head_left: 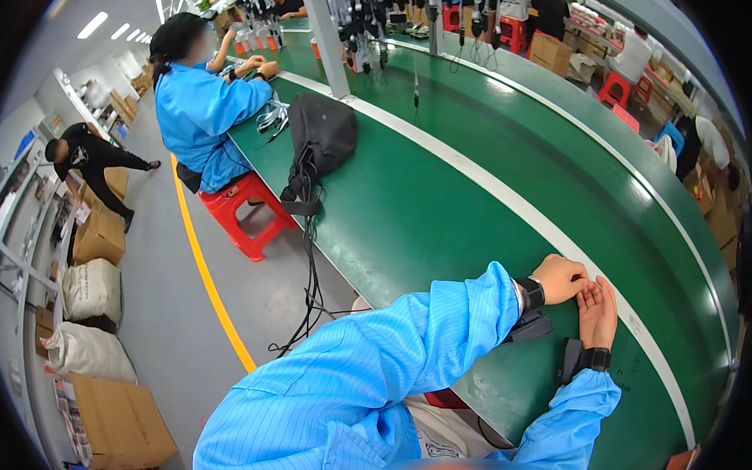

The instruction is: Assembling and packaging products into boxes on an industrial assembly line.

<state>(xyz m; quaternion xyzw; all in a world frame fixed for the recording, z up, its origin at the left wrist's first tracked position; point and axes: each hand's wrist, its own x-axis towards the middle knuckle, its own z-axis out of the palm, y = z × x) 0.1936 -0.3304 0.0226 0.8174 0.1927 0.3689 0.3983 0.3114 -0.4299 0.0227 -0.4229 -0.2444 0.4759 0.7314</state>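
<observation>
My left hand (559,279) is over the green work surface (426,228), close to its white strip. The fingers are curled in and closed; anything held between them is too small or hidden to make out. Right beside it, my right hand (598,316) is turned palm up with its fingers loosely bent and apart, and the fingertips of both hands nearly meet. I see nothing in the right palm. Each wrist wears a black strap (594,359) with a dark boxy device (530,326) next to it. Both my sleeves are blue.
Farther along the surface lies a black bag (321,134) with cables (309,291) hanging to the floor. A person in blue (202,105) sits there on a red stool (248,214). Hanging tools (363,23) are above. Left, another person (97,163) bends near cardboard boxes (125,421). A brown block (678,467) sits lower right.
</observation>
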